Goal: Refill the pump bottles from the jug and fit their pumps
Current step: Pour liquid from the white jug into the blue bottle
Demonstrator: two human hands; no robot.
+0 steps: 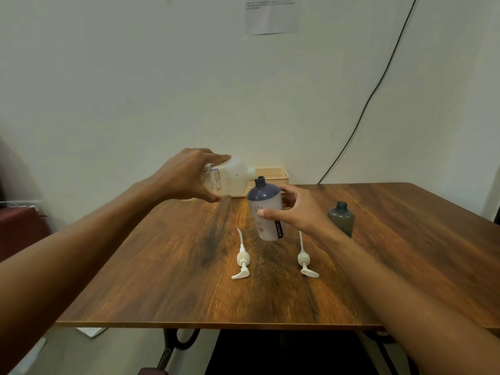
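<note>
Jug (230, 176) tilted in L hand (186, 177) grip, spout by bottle (263, 193) in R hand (303, 212).

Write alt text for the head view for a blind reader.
A person's left hand tips a white jug toward the open purple-and-white bottle held by the right hand. On the wooden table lie a left pump and right pump, near an uncapped dark bottle.

One jug (232, 177), two bottles (one purple bottle (266, 212), one grey bottle (341, 218)), two pumps (242, 259) (304, 259), one basket (273, 173) and one table (189, 280) are counted.
</note>
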